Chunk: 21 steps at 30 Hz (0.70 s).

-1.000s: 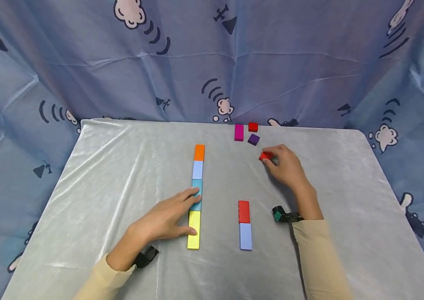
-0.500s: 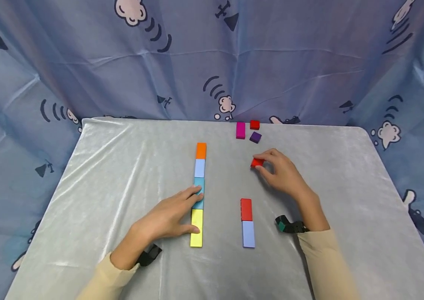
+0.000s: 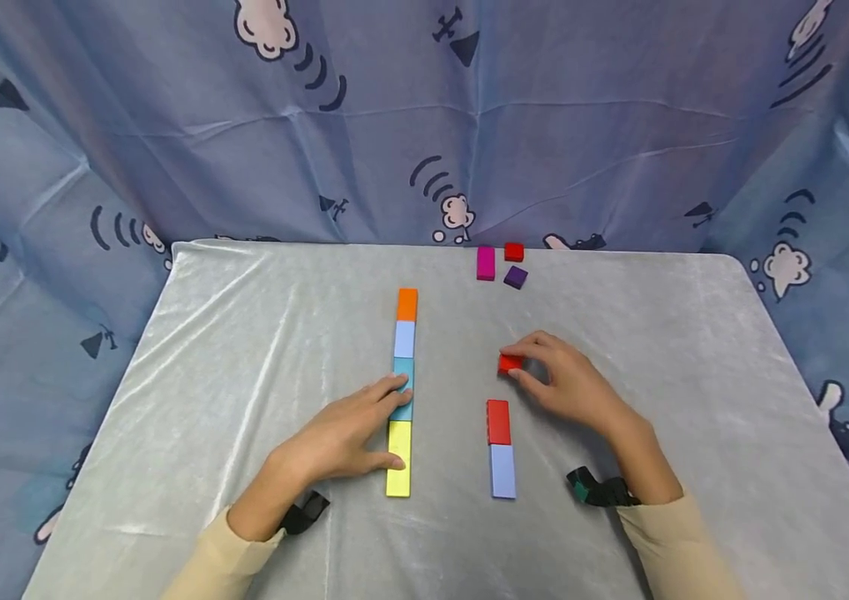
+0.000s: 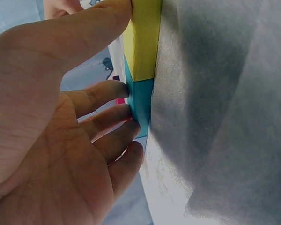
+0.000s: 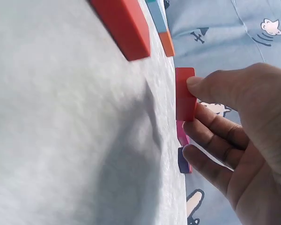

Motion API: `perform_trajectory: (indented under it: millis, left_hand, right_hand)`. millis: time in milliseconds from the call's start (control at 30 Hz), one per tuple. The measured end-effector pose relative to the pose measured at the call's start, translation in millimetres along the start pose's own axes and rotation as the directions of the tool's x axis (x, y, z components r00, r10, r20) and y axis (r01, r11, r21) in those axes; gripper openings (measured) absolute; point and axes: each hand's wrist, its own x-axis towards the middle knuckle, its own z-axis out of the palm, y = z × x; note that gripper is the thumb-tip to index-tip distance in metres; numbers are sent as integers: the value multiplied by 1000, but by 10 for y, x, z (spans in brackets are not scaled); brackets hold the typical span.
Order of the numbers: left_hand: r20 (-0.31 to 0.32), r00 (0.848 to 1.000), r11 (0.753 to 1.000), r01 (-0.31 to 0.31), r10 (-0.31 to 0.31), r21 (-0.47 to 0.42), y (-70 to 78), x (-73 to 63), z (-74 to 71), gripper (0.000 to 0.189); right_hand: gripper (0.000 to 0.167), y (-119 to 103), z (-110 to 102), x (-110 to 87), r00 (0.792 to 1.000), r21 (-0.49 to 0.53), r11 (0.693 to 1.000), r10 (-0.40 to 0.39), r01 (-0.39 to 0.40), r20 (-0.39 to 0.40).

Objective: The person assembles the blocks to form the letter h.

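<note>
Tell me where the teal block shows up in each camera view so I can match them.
Head: the teal block is just below centre, touched by the left hand.
Left wrist: near centre, below the yellow block.
Right wrist: a sliver at the top edge, near its middle.
Shared landmark: the light blue block adjoining it.

Smooth red block (image 5: 184,101), velvety cloth (image 3: 694,350)

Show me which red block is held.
The middle red block, pinched by the right hand; the nearest red block adjoins a lavender block, the farthest red block lies by the purple block.
</note>
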Motion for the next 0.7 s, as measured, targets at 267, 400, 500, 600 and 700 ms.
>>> perform_trajectory:
  millis: [267,400,500,600,700]
  left_hand:
    - [-2,1000,1000,0,0,5,2,6,16,90]
    - [2,1000,1000,-4,4,5,7,14,21,90]
    - [3,1000,1000,0,0,4,11,12,14,91]
    - [-2,1000,1000,2,-2,6,11,9,6,90]
    - [-9,1000,1000,-7,7,8,7,9,10,90]
  right_hand:
    - [32,-55,129,-73,999,12,999,-34,34,34]
    - [31,-62,143,-84,998,3,999,-34,34,59]
    - [30,-63,140,-83,997,-3,999,-34,35,76]
    - [30,-63,135,-76,995,-3,999,-35,35,88]
    - [30,-60,128,-69,994,-5,999,-37,37,105]
